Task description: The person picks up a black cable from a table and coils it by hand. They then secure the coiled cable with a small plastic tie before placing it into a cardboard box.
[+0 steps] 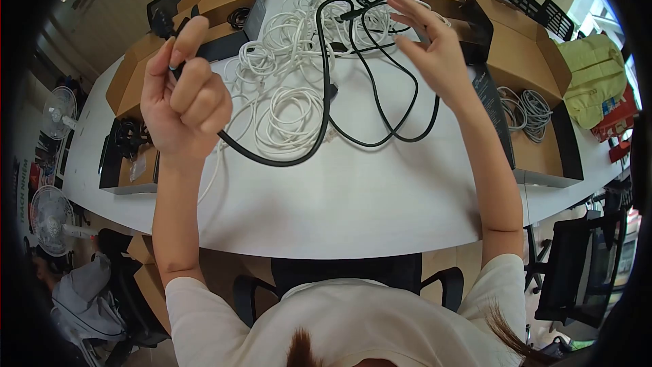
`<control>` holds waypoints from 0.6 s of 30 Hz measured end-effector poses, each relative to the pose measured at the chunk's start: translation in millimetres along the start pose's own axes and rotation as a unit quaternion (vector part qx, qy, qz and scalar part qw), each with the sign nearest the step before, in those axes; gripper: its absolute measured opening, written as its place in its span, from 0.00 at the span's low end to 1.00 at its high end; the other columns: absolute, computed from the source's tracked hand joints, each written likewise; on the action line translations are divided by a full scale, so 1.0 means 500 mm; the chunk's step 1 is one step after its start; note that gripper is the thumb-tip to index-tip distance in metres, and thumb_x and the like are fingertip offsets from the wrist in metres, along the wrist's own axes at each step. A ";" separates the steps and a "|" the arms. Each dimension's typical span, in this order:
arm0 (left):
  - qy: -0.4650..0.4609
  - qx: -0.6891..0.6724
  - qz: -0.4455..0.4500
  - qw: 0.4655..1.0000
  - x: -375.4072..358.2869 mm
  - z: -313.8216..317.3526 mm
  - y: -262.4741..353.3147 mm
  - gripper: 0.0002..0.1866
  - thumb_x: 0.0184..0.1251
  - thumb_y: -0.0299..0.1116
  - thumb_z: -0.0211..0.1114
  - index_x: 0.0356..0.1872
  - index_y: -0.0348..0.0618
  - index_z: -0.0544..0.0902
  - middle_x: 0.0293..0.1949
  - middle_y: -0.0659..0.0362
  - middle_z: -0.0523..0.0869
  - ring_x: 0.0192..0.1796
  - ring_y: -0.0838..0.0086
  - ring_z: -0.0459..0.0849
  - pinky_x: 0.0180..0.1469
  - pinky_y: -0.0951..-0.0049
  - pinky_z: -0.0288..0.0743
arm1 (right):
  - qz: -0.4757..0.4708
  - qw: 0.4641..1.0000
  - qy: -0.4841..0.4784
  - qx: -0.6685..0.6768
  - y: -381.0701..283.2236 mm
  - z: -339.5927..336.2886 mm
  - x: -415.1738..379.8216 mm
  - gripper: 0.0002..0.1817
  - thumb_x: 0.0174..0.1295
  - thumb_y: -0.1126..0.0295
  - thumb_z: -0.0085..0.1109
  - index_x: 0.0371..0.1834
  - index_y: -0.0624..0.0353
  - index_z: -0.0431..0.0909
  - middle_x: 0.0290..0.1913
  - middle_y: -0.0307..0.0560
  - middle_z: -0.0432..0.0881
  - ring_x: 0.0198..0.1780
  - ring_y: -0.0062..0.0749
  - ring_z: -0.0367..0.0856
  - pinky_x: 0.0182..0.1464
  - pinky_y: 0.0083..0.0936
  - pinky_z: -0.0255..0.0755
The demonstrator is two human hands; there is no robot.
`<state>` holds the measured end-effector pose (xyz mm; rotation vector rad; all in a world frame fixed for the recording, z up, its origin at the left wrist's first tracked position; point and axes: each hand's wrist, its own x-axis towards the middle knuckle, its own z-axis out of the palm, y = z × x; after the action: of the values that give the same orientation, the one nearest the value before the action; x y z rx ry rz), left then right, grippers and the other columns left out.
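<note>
My left hand [185, 95], raised over the table's left side, is closed on a black cable [324, 61]. A dark plug end [163, 24] shows just above its fingertips. From below that hand the cable sweeps right in a thick curve and rises into several loops over the table's middle. My right hand [435, 54] is open, its fingers stretched out and thumb apart, beside the upper part of those loops. Behind them lies a tangled heap of white cables [299, 20], with a coiled white cable [288, 119] nearer to me.
An open cardboard box [139, 71] at left holds black cables [129, 137]. At right, another open box [523, 37] contains a grey coiled cable [533, 115]. More boxes stand at the back. A yellow-green bag [591, 78] lies far right. Behind the left edge, a person sits near fans [53, 221].
</note>
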<state>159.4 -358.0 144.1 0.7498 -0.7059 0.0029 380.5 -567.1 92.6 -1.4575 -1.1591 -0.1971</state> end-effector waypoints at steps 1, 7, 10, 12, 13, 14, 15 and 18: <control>0.006 -0.026 -0.018 0.999 0.004 0.010 -0.008 0.11 0.73 0.40 0.34 0.30 0.50 0.55 0.08 0.68 0.55 0.07 0.85 0.46 0.08 0.81 0.39 | -0.010 1.000 0.003 -0.021 -0.016 0.019 -0.007 0.28 0.53 0.76 0.54 0.62 0.56 0.66 0.57 0.46 0.73 0.55 0.32 0.74 0.47 0.25 0.76; -0.085 -0.025 -0.138 0.986 0.020 0.026 -0.044 0.12 0.71 0.42 0.37 0.29 0.49 0.54 0.07 0.68 0.54 0.06 0.84 0.46 0.07 0.79 0.41 | 0.031 0.991 -0.031 -0.125 -0.053 0.045 -0.027 0.27 0.57 0.69 0.59 0.62 0.49 0.67 0.60 0.44 0.71 0.59 0.27 0.70 0.48 0.22 0.75; -0.079 -0.038 -0.220 0.972 0.017 0.038 -0.060 0.14 0.67 0.43 0.43 0.26 0.48 0.56 0.07 0.70 0.55 0.07 0.85 0.47 0.10 0.81 0.41 | 0.093 0.991 -0.055 -0.084 -0.060 0.054 -0.029 0.19 0.61 0.64 0.55 0.56 0.54 0.74 0.54 0.49 0.76 0.58 0.29 0.72 0.47 0.21 0.72; -0.102 -0.050 -0.305 0.946 0.031 0.047 -0.082 0.16 0.66 0.44 0.46 0.24 0.47 0.57 0.07 0.71 0.55 0.08 0.86 0.48 0.12 0.82 0.41 | 0.052 0.998 0.017 -0.009 -0.038 0.079 -0.033 0.19 0.56 0.55 0.58 0.39 0.60 0.82 0.40 0.57 0.82 0.30 0.29 0.78 0.29 0.23 0.67; -0.086 -0.048 -0.334 0.937 0.031 0.054 -0.097 0.17 0.65 0.44 0.48 0.23 0.46 0.58 0.08 0.72 0.55 0.09 0.87 0.49 0.13 0.83 0.41 | 0.066 0.998 0.017 -0.008 -0.035 0.082 -0.036 0.19 0.55 0.53 0.60 0.37 0.60 0.83 0.39 0.57 0.82 0.28 0.28 0.78 0.28 0.23 0.65; -0.070 -0.046 -0.363 0.928 0.029 0.063 -0.114 0.17 0.63 0.45 0.50 0.23 0.46 0.59 0.09 0.72 0.54 0.10 0.89 0.50 0.14 0.84 0.41 | 0.061 0.998 0.018 -0.015 -0.035 0.085 -0.038 0.20 0.52 0.52 0.62 0.34 0.59 0.84 0.35 0.55 0.83 0.27 0.25 0.76 0.27 0.21 0.63; -0.056 -0.046 -0.399 0.914 0.033 0.070 -0.132 0.18 0.62 0.43 0.50 0.20 0.45 0.59 0.10 0.70 0.56 0.11 0.87 0.51 0.15 0.82 0.41 | 0.055 0.998 0.020 -0.021 -0.037 0.089 -0.039 0.20 0.49 0.51 0.65 0.31 0.59 0.84 0.32 0.52 0.83 0.25 0.23 0.75 0.25 0.20 0.61; -0.070 0.016 -0.463 0.883 0.035 0.084 -0.191 0.18 0.61 0.42 0.52 0.18 0.42 0.62 0.12 0.70 0.57 0.14 0.86 0.53 0.18 0.82 0.44 | 0.086 0.996 -0.029 -0.012 -0.043 0.083 -0.040 0.18 0.48 0.53 0.66 0.30 0.58 0.85 0.26 0.49 0.82 0.26 0.21 0.74 0.25 0.20 0.60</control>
<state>171.3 -459.3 116.5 1.0675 -0.4240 -0.9252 335.2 -547.4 81.1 -1.5843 -1.0742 -0.0509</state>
